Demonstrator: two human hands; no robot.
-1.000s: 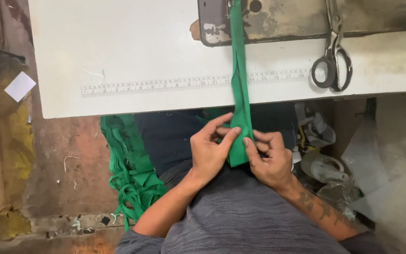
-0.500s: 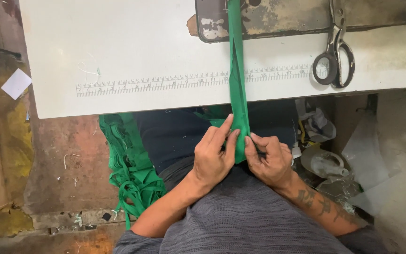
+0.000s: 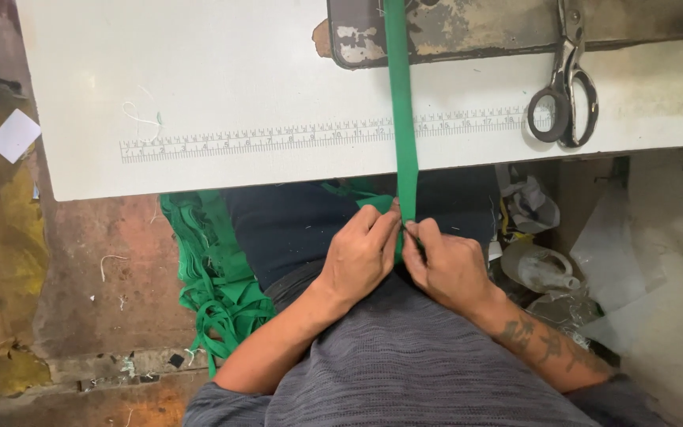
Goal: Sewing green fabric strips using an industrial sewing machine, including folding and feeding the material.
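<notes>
A green fabric strip [image 3: 401, 119] is stretched from the machine bed across the white worktop [image 3: 199, 79] down to the lap, where its lower end is pinched between the closed left hand [image 3: 361, 257] and right hand [image 3: 448, 265].

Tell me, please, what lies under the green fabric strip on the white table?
Under the green fabric strip lie the white table, its printed ruler and a worn metal plate. The ruler marks beneath the strip are covered.
</notes>
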